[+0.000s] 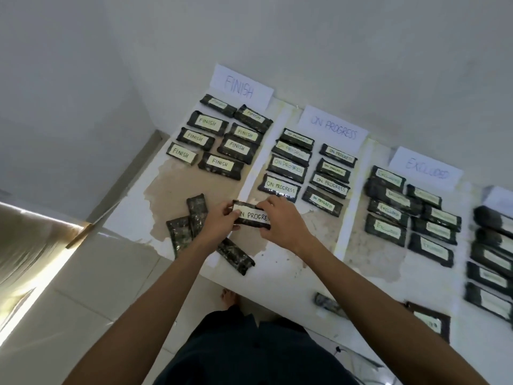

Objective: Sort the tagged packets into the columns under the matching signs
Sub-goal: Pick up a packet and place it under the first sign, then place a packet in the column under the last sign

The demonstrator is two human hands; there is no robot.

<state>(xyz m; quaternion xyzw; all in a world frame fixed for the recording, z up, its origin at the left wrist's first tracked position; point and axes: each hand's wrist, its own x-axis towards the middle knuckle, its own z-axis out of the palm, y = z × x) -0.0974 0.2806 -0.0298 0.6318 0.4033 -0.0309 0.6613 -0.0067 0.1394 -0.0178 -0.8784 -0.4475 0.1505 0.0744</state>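
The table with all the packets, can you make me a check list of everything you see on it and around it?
Surface: white table, brown patches where its coating has peeled.
Job's things: FINISH sign, ON PROGRESS sign, EXCLUDED sign, tagged packets in columns beneath; ON PROGRESS packet held up.
Clutter: face-down packets near the table's front edge.
Grippers: left hand and right hand both grip the held packet.
Cables: dark cord on the floor.
Surroundings: white wall, tiled floor.
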